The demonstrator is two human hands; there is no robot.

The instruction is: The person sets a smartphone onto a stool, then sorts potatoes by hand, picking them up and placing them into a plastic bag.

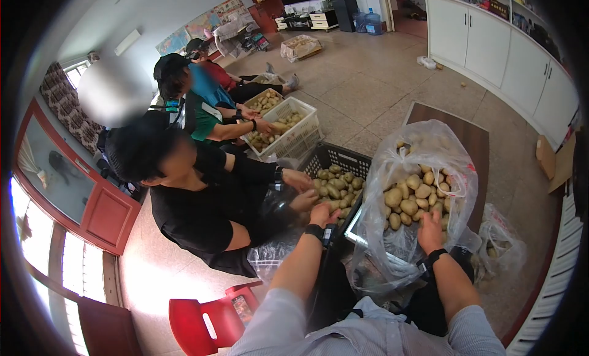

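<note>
The left hand (323,215) is at the black crate's (346,155) near end, beside green potatoes (339,185); the right hand (431,229) meets the near side of the yellow potatoes (412,193) in the clear bag (438,135), overlapping the brown counter's (472,132) left edge; whether either is clamped or apart, I cannot tell

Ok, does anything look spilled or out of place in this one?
A small yellowish lump lies loose on the floor before the white cabinets, away from the plastic bag of potatoes; possibly a stray one, but too small to tell. Nothing else looks spilled.
</note>
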